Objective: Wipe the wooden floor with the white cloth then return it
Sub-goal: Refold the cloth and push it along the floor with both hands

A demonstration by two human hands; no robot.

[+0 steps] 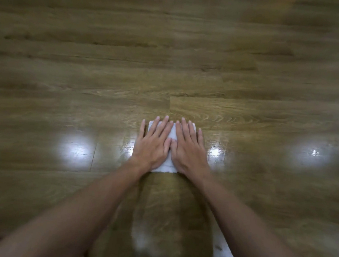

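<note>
Both hands lie flat, palms down, side by side on the white cloth [170,147], which rests folded on the wooden floor [172,55] directly ahead of the person. The left hand [153,145] covers the cloth's left part, fingers straight and slightly spread; its little finger reaches past the cloth's edge onto the boards. The right hand [189,149] covers the right part likewise. The thumbs meet at the middle. Neither hand curls round the cloth. Bright light reflections [74,149] show on the glossy boards either side.
</note>
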